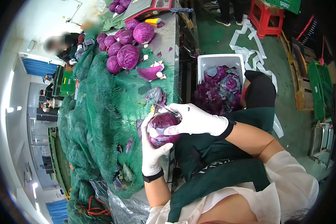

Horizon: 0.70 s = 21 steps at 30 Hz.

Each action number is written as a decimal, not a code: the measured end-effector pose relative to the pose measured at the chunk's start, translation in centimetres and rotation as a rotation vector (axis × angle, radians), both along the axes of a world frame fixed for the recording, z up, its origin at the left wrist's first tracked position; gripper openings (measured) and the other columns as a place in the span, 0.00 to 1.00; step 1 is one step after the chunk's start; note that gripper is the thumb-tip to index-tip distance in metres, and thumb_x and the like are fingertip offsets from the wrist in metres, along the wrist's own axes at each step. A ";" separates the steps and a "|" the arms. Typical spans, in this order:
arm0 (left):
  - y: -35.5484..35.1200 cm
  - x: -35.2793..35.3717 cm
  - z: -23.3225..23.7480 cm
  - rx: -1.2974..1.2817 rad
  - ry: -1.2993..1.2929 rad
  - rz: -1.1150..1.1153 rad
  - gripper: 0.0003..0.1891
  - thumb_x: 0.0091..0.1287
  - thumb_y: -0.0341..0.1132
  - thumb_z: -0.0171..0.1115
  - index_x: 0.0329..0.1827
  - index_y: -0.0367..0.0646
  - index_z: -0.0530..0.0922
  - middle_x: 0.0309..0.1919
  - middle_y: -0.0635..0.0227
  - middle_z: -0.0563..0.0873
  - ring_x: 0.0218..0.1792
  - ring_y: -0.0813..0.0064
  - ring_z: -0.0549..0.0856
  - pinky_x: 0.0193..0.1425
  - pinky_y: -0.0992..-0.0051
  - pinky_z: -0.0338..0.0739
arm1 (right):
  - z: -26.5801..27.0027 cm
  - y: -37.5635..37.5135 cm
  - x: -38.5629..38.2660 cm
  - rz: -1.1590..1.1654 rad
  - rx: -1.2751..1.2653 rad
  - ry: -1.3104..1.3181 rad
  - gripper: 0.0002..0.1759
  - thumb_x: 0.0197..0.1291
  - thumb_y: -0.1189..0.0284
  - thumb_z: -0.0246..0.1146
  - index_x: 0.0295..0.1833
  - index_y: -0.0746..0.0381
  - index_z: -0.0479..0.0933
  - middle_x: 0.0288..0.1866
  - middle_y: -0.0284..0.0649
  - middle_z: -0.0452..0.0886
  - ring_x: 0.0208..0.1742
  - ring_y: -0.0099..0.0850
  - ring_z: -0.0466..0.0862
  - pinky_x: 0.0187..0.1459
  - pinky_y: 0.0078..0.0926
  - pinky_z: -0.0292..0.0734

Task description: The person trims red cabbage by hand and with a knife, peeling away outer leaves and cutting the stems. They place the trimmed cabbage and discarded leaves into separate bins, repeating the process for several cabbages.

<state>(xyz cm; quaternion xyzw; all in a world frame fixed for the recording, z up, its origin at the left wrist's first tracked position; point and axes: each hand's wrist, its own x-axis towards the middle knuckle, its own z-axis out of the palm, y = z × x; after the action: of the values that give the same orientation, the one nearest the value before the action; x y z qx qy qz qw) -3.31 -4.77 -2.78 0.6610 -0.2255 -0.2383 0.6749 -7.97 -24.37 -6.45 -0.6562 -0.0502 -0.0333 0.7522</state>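
Observation:
A red cabbage (161,139) is cupped in my white-gloved left hand (151,158), fingers wrapped along its side. My gloved right hand (199,120) is closed around a knife (161,106), with the thin blade sticking out past the cabbage's top and the handle mostly hidden. The right thumb rests on the cabbage. Under both hands lies green netting (128,108) spread on a metal table, with a loose cabbage leaf (156,95) close to the blade. Several whole red cabbages (128,56) are piled farther up the table.
To the right of the table stands a white bin (220,59) full of purple leaves. A yellow-handled tool (153,21) and a red-edged scale (147,9) are at the far end. Full green net sacks (76,127) line the left. A red stool (265,20) and another person's feet (227,22) are beyond.

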 end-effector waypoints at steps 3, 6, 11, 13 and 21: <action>-0.6 0.8 0.3 0.270 -0.328 -0.068 0.55 0.45 0.39 0.87 0.76 0.40 0.62 0.69 0.57 0.71 0.70 0.60 0.73 0.75 0.59 0.69 | 0.2 -0.4 0.6 -0.016 -0.001 0.119 0.34 0.58 0.53 0.75 0.64 0.62 0.78 0.53 0.47 0.88 0.52 0.34 0.88 0.56 0.30 0.80; -3.0 0.8 0.6 0.271 -0.360 -0.008 0.48 0.51 0.35 0.84 0.75 0.40 0.64 0.68 0.58 0.73 0.69 0.63 0.74 0.75 0.63 0.67 | -0.2 -1.1 2.0 -0.112 -0.061 0.141 0.27 0.61 0.53 0.72 0.59 0.60 0.83 0.50 0.44 0.89 0.50 0.33 0.89 0.55 0.28 0.81; -7.8 6.1 -0.2 0.164 -0.108 0.060 0.30 0.66 0.35 0.71 0.70 0.41 0.71 0.63 0.61 0.78 0.65 0.67 0.76 0.73 0.64 0.69 | 0.4 -4.7 4.5 -0.254 0.174 0.348 0.21 0.71 0.55 0.63 0.55 0.62 0.84 0.39 0.38 0.90 0.24 0.22 0.83 0.25 0.20 0.75; -9.4 10.1 -0.5 -0.234 0.412 0.088 0.29 0.74 0.54 0.62 0.70 0.45 0.72 0.65 0.61 0.78 0.67 0.62 0.76 0.72 0.57 0.73 | -1.7 -6.6 5.4 -0.304 0.299 0.246 0.20 0.75 0.58 0.59 0.58 0.62 0.82 0.38 0.36 0.89 0.14 0.16 0.72 0.15 0.17 0.63; -11.6 31.2 4.1 -0.598 0.536 0.193 0.39 0.72 0.66 0.46 0.79 0.51 0.60 0.77 0.55 0.64 0.78 0.45 0.64 0.73 0.29 0.61 | -10.2 -12.4 3.0 -0.233 0.162 0.442 0.20 0.77 0.65 0.53 0.59 0.70 0.79 0.37 0.44 0.89 0.13 0.21 0.74 0.16 0.18 0.69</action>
<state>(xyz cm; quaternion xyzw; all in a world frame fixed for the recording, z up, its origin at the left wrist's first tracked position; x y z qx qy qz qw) 27.92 -16.38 1.34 0.3685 -0.0379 -0.2614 0.8913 -4.95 -36.78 -16.65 -0.5865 0.1941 0.0204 0.7861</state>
